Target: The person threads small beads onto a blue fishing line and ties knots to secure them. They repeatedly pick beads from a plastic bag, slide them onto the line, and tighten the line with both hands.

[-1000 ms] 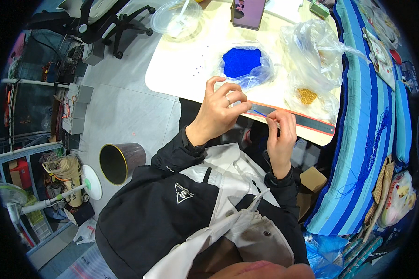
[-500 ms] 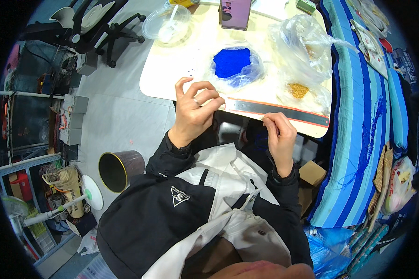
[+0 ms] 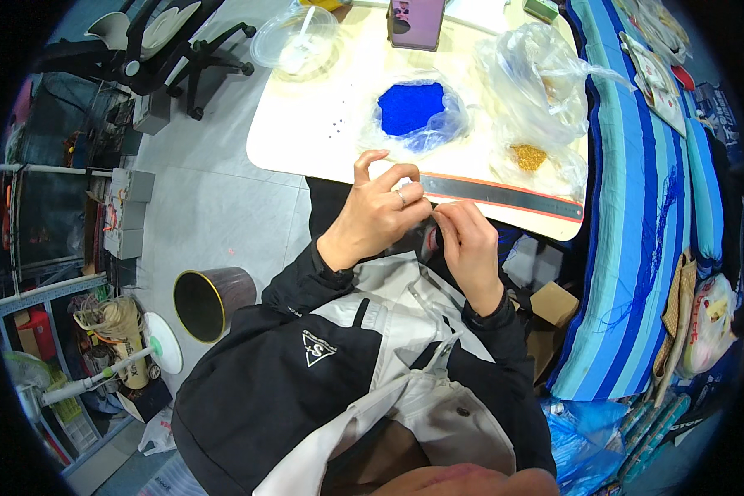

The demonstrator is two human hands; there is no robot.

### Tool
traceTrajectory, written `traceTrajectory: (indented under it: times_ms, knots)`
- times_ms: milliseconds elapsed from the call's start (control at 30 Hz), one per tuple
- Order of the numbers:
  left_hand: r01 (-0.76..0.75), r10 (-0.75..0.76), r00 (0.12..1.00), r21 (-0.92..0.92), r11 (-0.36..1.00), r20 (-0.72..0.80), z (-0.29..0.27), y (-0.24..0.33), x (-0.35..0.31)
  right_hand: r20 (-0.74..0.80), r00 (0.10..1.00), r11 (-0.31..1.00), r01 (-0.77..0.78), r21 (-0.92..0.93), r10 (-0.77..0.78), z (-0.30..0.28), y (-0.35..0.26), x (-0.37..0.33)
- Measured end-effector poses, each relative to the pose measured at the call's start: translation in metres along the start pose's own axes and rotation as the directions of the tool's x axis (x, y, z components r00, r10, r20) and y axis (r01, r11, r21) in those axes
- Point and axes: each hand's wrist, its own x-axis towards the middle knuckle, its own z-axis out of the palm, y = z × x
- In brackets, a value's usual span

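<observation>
My left hand (image 3: pixel 380 202) and my right hand (image 3: pixel 471 245) meet just off the table's front edge. Thumb and forefinger are pinched on each, the fingertips almost touching. Whatever they grip is too fine to make out. A ring sits on one left finger. Beyond them, a clear plastic bag rolled open holds a heap of bright blue, bead-like grains (image 3: pixel 411 109). A dark ruler-like strip (image 3: pixel 504 196) with a red-orange border lies along the front edge, its left end behind my left fingers. Gold grains (image 3: pixel 528 157) lie on clear plastic at the right.
A crumpled clear bag (image 3: pixel 531 83) stands on the table's right side. Toward the back are a round clear tub (image 3: pixel 294 41) and an upright phone (image 3: pixel 416 23). Several dark specks (image 3: pixel 336 126) dot the tabletop. A blue striped cushion (image 3: pixel 628 248) borders the right; a bin (image 3: pixel 211 304) stands left.
My left hand has shifted right and my right hand left, bringing their pinched fingertips together. The bags and strip stay put.
</observation>
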Motion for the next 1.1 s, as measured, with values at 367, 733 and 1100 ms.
traceTrajectory:
  times_ms: [367, 733, 1100]
  knots:
    - [0.074, -0.069, 0.996, 0.066, 0.995, -0.064, -0.011, -0.019, -0.004, -0.024, 1.000, 1.000, -0.014, -0.014, 0.013, -0.024, 0.007, 0.003]
    - [0.027, -0.025, 0.999, 0.042, 0.999, -0.047, -0.008, -0.008, -0.004, -0.021, 1.000, 1.000, -0.004, -0.011, 0.004, -0.001, 0.004, 0.003]
    - [-0.002, 0.009, 0.996, 0.084, 0.996, -0.091, -0.006, -0.009, -0.003, -0.061, 0.998, 0.998, 0.002, 0.063, 0.002, 0.007, 0.001, 0.008]
